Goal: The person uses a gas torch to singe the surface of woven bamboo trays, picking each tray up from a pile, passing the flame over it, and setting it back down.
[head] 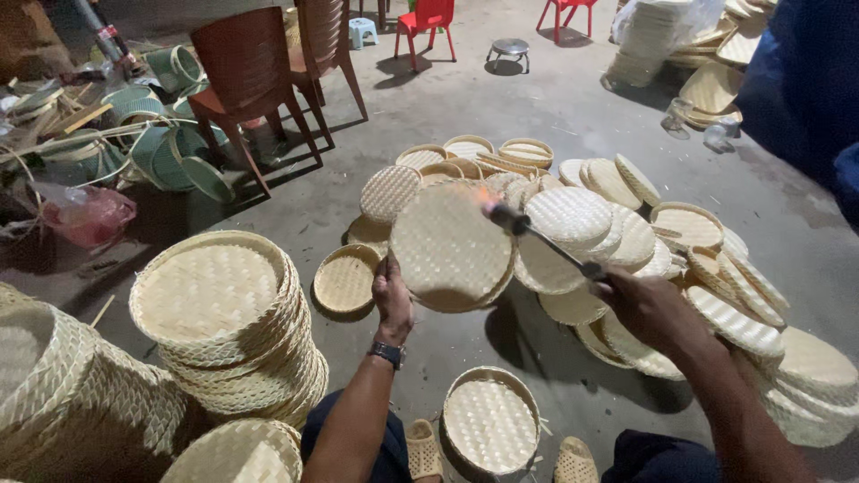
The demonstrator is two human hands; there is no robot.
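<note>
My left hand (392,295) grips the lower left rim of a round woven bamboo tray (447,243), holding it up with its underside toward me. My right hand (649,309) is closed on the handle of a thin black torch (548,241) whose tip glows with a small flame at the tray's upper right edge. A dark watch sits on my left wrist. Another woven tray (490,422) rests rim-up on the floor between my knees, beside my woven sandals.
A tall stack of woven trays (224,322) stands at my left, with baskets (63,394) nearer. Loose trays (626,224) lie heaped ahead and to the right. Brown chairs (255,80), green baskets (170,152), red chairs (428,20) and a blue sleeve (805,80) are beyond.
</note>
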